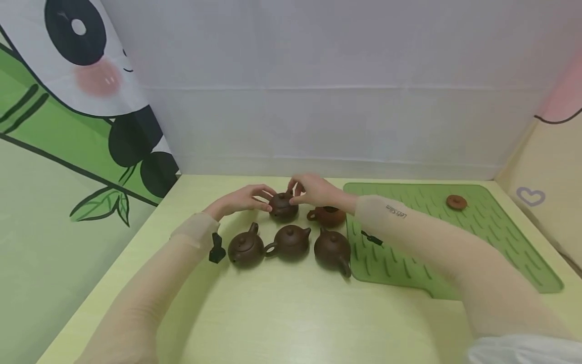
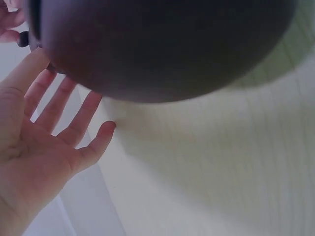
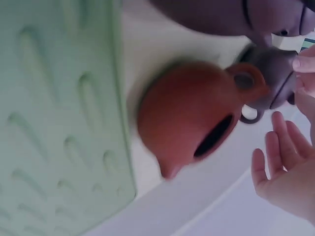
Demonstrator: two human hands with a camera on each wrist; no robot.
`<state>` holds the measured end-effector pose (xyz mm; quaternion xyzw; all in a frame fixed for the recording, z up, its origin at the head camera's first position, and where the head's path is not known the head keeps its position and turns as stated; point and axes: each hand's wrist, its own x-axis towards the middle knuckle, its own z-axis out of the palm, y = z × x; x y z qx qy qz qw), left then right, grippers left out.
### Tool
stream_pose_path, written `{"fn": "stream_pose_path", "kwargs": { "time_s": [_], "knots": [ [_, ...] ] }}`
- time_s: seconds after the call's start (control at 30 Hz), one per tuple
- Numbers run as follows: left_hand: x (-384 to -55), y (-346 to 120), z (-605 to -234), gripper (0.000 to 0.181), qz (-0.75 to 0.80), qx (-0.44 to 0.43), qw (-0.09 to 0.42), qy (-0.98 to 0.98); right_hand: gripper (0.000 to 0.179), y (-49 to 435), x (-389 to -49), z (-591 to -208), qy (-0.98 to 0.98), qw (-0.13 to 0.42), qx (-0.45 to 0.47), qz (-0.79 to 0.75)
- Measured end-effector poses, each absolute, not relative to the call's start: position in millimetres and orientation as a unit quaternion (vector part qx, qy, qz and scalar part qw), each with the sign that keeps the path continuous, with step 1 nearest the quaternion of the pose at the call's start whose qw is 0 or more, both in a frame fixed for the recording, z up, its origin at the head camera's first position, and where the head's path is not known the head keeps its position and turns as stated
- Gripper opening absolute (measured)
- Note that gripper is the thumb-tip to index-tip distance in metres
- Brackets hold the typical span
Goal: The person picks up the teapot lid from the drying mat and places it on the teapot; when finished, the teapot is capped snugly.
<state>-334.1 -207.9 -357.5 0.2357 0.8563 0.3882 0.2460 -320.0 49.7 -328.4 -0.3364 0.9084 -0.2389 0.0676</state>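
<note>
A small dark brown teapot (image 1: pixel 283 208) stands at the back between both hands. My left hand (image 1: pixel 243 198) holds its left side with thumb and fingers; in the left wrist view, a nearer pot hides those fingertips. My right hand (image 1: pixel 313 191) pinches its back right, thumb on the near side, while the other fingers spread loosely in the right wrist view (image 3: pixel 290 182). Just right of it is a reddish-brown teapot (image 3: pixel 182 110), its top opening uncovered. In front stand three dark teapots: left (image 1: pixel 246 250), middle (image 1: pixel 292 243) and right (image 1: pixel 332 248).
A green textured mat (image 1: pixel 409 253) covers the right part of the pale table (image 1: pixel 273 313). On it lies a reddish-brown lid (image 1: pixel 456 202). A white curtain (image 1: pixel 318 126) hangs behind the table, and a printed panel (image 1: pixel 54 202) stands at the left.
</note>
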Motion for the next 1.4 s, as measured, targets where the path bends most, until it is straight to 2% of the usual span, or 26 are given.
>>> {"fn": "stream_pose_path", "kwargs": {
  "time_s": [0.3, 0.73, 1.0, 1.23, 1.4],
  "knots": [
    [-331.2, -203.7, -352.4, 0.052, 0.340, 0.224, 0.260, 0.876, 0.041, 92.0, -318.4, -314.4, 0.908, 0.087, -0.361, -0.194],
    [-327.4, -196.5, -352.7, 0.052, 0.311, 0.243, 0.226, 0.890, 0.043, 174.4, -314.7, -303.8, 0.913, 0.089, -0.338, -0.210],
    [-324.3, -190.2, -338.6, 0.064, 0.296, 0.259, 0.204, 0.896, 0.042, 227.9, -311.2, -304.7, 0.906, -0.016, -0.357, -0.226],
    [-320.2, -171.0, -317.6, 0.057, 0.284, 0.316, 0.131, 0.896, 0.047, 273.2, -306.2, -312.6, 0.906, -0.094, -0.319, -0.260],
    [-311.7, -153.7, -306.8, 0.054, 0.258, 0.336, 0.093, 0.901, 0.057, 303.2, -298.9, -320.9, 0.912, -0.123, -0.253, -0.300]
  ]
}}
